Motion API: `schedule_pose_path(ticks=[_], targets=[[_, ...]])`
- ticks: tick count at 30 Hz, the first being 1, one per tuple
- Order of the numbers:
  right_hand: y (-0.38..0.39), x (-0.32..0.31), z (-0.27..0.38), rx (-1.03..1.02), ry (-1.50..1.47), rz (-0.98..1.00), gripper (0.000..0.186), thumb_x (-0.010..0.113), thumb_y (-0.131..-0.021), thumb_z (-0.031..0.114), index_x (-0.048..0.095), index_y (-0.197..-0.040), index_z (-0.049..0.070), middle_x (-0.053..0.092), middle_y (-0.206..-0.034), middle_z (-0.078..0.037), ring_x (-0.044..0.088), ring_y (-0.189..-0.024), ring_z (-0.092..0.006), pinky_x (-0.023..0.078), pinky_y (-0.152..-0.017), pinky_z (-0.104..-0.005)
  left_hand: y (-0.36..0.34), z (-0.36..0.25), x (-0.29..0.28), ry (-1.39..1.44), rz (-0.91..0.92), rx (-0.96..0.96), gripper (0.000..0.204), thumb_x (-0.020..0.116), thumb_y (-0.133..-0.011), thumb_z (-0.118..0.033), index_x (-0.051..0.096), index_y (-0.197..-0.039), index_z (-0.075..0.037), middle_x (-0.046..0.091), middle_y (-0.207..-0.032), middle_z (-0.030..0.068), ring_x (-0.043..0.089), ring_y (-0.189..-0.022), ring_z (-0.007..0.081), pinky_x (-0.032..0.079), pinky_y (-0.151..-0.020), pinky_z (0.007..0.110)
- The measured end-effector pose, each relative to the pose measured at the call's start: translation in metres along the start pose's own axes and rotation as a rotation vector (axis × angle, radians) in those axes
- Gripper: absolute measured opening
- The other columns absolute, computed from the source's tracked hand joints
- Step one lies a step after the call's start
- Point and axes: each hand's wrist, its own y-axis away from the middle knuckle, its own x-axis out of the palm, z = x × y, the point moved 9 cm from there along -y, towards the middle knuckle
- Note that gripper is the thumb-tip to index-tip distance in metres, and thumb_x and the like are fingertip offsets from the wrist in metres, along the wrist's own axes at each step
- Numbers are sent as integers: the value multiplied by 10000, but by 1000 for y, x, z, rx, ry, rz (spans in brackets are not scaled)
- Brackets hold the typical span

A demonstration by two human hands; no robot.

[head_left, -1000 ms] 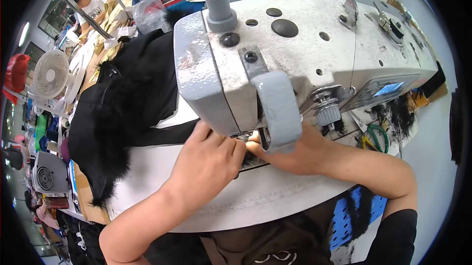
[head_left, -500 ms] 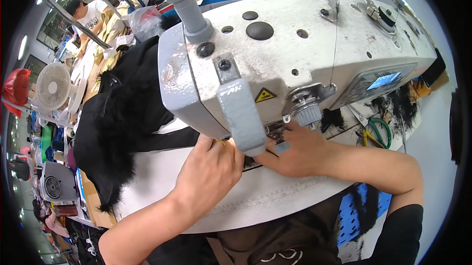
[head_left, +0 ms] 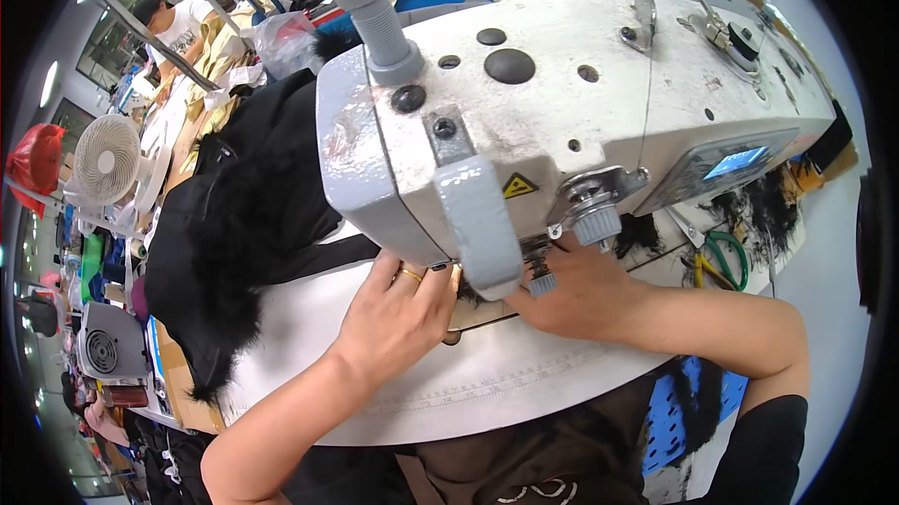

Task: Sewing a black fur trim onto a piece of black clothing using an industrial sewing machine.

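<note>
Head view: bright workshop, pale wall [head_left: 824, 365] on my right, co-worker [head_left: 181, 26] over tan cloth at far left. White worktable [head_left: 314, 327] under my forearms, ruler marks along its curved front edge. Sewing machine [head_left: 562, 56] fills upper middle and right. Black garment [head_left: 192, 224] with fur trim lies left of the machine head; a narrow black strip [head_left: 328, 260] runs from it to my left hand. Blue perforated container [head_left: 667, 425] sits below the table edge at right, black material across it; clear plastic bag [head_left: 284, 42] behind the garment, contents unclear. Bare tabletop shows between garment and left forearm, and between both forearms down to the front edge. My left hand [head_left: 398, 308] and right hand [head_left: 585, 290] are apart, under the machine head; left fingers at the strip, right fingertips hidden, can't tell either grip. Black scraps [head_left: 763, 215] and scissors [head_left: 691, 228] lie beyond my right forearm. Gold-coloured ring [head_left: 410, 274] on left.
</note>
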Motion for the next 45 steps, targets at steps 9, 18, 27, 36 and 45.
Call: schedule_pose_path(ticks=[9, 18, 27, 36, 45], targets=[[4, 0, -7, -25, -130, -87, 122, 652, -670, 187, 673, -752, 100, 618, -878, -29, 606, -990, -233, 501, -930, -414, 8, -3, -6, 22, -81, 16, 261, 641, -808, -148, 678, -1021, -2, 626, -883, 67, 617, -976, 249, 487, -872, 377], [5, -5, -7, -85, -112, -94, 132, 653, -647, 191, 662, -733, 92, 604, -892, -54, 601, -1003, -257, 500, -943, -420, -1, -12, 2, -34, 73, 58, 178, 630, -810, -156, 667, -924, -24, 641, -890, 80, 621, -909, 225, 473, -880, 383], [5, 3, -6, -74, 94, 29, 123, 722, -822, 206, 719, -941, 179, 648, -826, -55, 639, -765, -214, 516, -595, -357, 4, -1, 19, 21, 98, -9, 307, 688, -729, -227, 779, -998, -111, 688, -1159, 85, 592, -1214, 278, 392, -1122, 504], [5, -3, -18, 65, 63, -67, 76, 662, -717, 170, 633, -733, 101, 611, -833, -11, 589, -1010, -208, 488, -742, -354, 7, 5, 36, 74, 90, -18, 390, 669, -699, -151, 766, -1061, -46, 685, -1171, 103, 584, -1222, 319, 444, -1057, 503], [2, -6, -15, -1, 110, -38, 71, 669, -689, 160, 621, -687, 108, 600, -800, -3, 595, -951, -197, 491, -703, -355, -3, 8, 20, 145, -36, -85, 60, 664, -793, -136, 651, -849, -121, 692, -876, 49, 657, -974, 262, 475, -948, 473]])
